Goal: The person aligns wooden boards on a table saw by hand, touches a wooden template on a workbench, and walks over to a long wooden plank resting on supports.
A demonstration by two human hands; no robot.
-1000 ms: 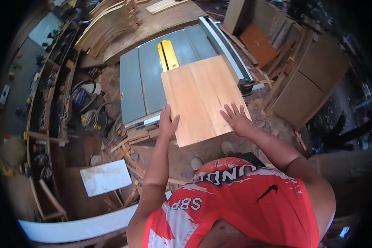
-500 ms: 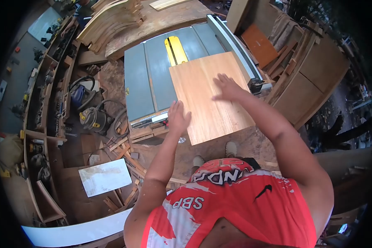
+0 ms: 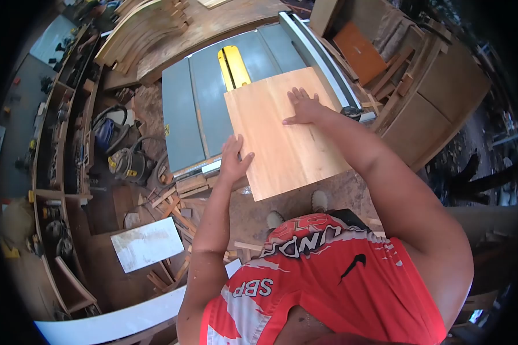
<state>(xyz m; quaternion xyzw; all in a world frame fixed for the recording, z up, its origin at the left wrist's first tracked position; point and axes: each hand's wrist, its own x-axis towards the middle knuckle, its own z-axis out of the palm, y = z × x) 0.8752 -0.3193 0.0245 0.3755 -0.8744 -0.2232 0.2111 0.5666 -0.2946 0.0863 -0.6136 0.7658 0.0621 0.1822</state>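
A rectangular light-brown wooden board point(image 3: 279, 152) lies on the grey top of a table saw point(image 3: 181, 112), its near end overhanging the front edge. My right hand point(image 3: 304, 107) is spread flat on the upper right part of the board. At the board's left edge is my left hand point(image 3: 234, 160), fingers stretched forward along the side and thumb toward the board. Just beyond the far left corner shows the yellow throat plate point(image 3: 233, 66) with its dark slot. I cannot see a blade. The saw's long metal fence point(image 3: 322, 63) runs along the right side, near the board's right edge.
Curved wooden pieces point(image 3: 141, 34) stand on a bench beyond the saw. A shop vacuum point(image 3: 129, 165) and hoses sit on the floor to the left. Wood offcuts point(image 3: 170, 207) and a white panel point(image 3: 148, 244) lie nearby. Tool-filled shelves point(image 3: 57, 144) line the left.
My right hand has shifted slightly forward and left over the board and now lies flatter on it. My left hand stays at the left edge. The whole view has moved a little.
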